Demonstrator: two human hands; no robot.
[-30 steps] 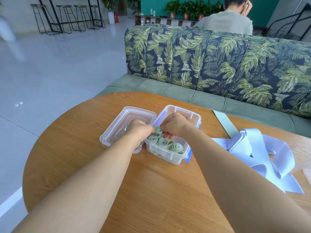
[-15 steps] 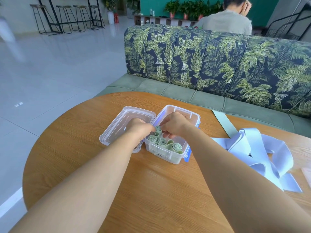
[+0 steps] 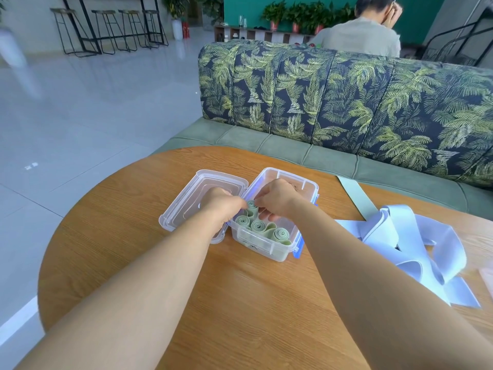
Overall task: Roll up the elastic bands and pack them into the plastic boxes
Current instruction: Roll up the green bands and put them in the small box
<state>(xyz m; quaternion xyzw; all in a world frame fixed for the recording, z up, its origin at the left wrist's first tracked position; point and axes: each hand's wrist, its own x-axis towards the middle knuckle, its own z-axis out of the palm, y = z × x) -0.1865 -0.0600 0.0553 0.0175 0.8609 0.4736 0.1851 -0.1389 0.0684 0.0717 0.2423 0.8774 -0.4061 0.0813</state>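
A clear plastic box [image 3: 269, 248] with blue clips stands on the round wooden table [image 3: 240, 303]. Inside it lie several rolled green elastic bands [image 3: 257, 227]. Both hands meet over the box: my left hand [image 3: 222, 205] and my right hand [image 3: 276, 200] together pinch one green roll [image 3: 251, 205] that stands higher than the others. Left of the box lies its clear lid [image 3: 194, 198], partly under my left hand. A loose pale blue elastic band [image 3: 416, 244] is heaped on the table to the right.
A flat green band [image 3: 356, 194] runs off the table's far edge toward the sofa seat. A leaf-patterned sofa [image 3: 346, 102] backs the table, with a person [image 3: 362, 33] seated behind it. Tiled floor lies beyond the table's left edge.
Both hands stay at the same green roll in the box; the fingers shift only slightly. The camera view has drifted a little.
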